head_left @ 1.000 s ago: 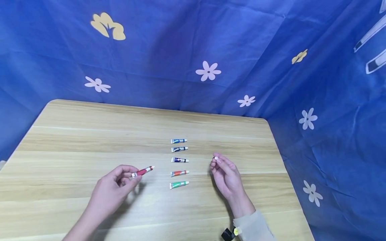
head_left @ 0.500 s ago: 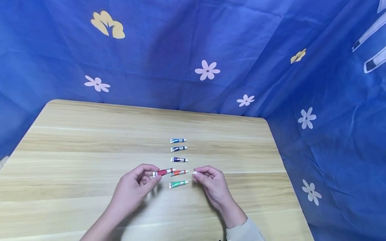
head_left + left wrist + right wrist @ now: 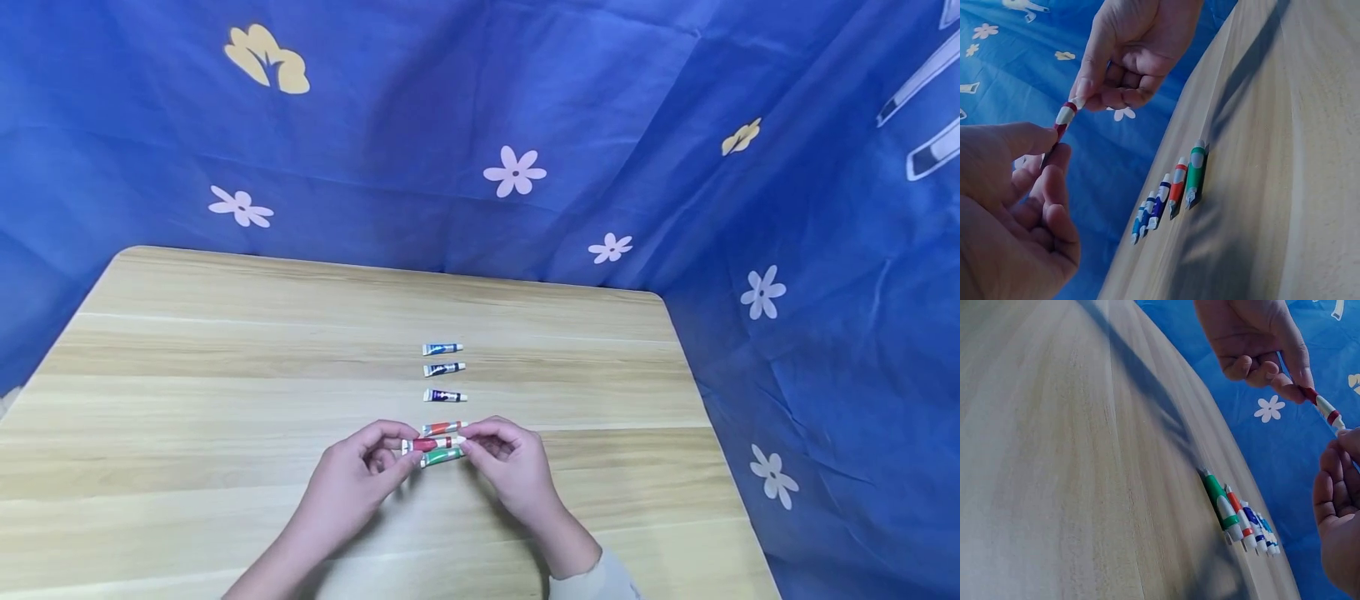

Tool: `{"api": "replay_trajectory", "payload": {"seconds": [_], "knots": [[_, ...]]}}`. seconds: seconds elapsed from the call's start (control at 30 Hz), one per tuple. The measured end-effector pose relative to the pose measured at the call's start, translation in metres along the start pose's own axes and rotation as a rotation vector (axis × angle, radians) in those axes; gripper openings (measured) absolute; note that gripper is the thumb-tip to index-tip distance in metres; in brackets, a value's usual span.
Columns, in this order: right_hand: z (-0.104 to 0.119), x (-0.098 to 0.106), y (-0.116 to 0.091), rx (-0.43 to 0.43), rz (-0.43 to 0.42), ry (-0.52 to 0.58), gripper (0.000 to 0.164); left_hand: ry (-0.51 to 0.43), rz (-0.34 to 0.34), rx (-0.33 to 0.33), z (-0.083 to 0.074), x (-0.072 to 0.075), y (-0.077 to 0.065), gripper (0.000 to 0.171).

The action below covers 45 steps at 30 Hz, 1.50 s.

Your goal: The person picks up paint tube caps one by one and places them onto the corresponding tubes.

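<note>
Above the table, my left hand (image 3: 351, 483) pinches a red paint tube (image 3: 429, 445) by its flat end between thumb and fingers. My right hand (image 3: 517, 471) pinches a small white cap (image 3: 1077, 101) at the tube's nozzle end, so both hands meet along one line. In the head view the red tube passes over the gap between an orange paint tube (image 3: 444, 428) and a green paint tube (image 3: 442, 457) lying on the table. The fingertips hide part of the cap and the tube's flat end.
Beyond the orange tube, a purple tube (image 3: 446, 396), a dark blue tube (image 3: 444, 369) and a blue tube (image 3: 442, 349) lie in a column on the wooden table (image 3: 225, 333). A blue flowered cloth (image 3: 420, 125) hangs behind and to the right.
My left hand has carried the red tube rightward and slightly nearer. My right hand has brought the white cap leftward and down to the tube's nozzle. The tubes on the table have stayed put.
</note>
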State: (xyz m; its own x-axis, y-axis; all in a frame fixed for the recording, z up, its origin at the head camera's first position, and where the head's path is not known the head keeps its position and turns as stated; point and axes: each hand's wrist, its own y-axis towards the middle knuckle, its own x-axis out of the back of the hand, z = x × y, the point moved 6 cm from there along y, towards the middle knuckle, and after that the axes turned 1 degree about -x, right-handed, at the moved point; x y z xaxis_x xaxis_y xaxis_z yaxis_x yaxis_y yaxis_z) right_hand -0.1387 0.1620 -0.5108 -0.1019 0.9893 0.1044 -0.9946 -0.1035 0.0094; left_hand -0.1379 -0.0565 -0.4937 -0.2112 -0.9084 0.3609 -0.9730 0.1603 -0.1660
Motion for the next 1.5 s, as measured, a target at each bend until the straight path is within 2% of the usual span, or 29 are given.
{"api": "replay_trajectory", "payload": {"seconds": [0.17,0.4,0.6,0.83,1.17,1.3,1.4,1.5], "knots": [[0.0,0.0,-0.001,0.008,-0.012,-0.008,0.019,0.044,0.001,0.015,-0.001,-0.001,0.001,0.021],[0.003,0.0,-0.001,0.022,-0.017,-0.011,0.02,0.051,0.002,0.028,-0.001,-0.002,0.002,0.021],[0.002,0.0,-0.002,0.006,-0.024,-0.021,0.017,0.04,-0.002,0.011,-0.001,-0.003,0.002,0.021],[-0.005,-0.002,-0.002,-0.026,-0.012,-0.087,0.013,0.021,-0.022,-0.044,-0.004,-0.004,0.003,0.022],[-0.009,-0.005,-0.006,-0.119,0.023,-0.178,0.045,0.003,-0.001,-0.081,-0.006,-0.012,0.003,0.021],[-0.009,-0.003,-0.005,-0.113,0.009,-0.208,0.051,0.004,0.002,-0.085,-0.006,-0.013,0.002,0.021],[-0.006,0.001,-0.003,-0.066,0.007,-0.211,0.046,0.007,0.002,-0.068,-0.004,-0.013,0.002,0.021],[-0.002,0.004,-0.003,0.006,0.032,-0.18,0.025,0.006,0.003,-0.047,-0.001,-0.012,0.002,0.022]]}}
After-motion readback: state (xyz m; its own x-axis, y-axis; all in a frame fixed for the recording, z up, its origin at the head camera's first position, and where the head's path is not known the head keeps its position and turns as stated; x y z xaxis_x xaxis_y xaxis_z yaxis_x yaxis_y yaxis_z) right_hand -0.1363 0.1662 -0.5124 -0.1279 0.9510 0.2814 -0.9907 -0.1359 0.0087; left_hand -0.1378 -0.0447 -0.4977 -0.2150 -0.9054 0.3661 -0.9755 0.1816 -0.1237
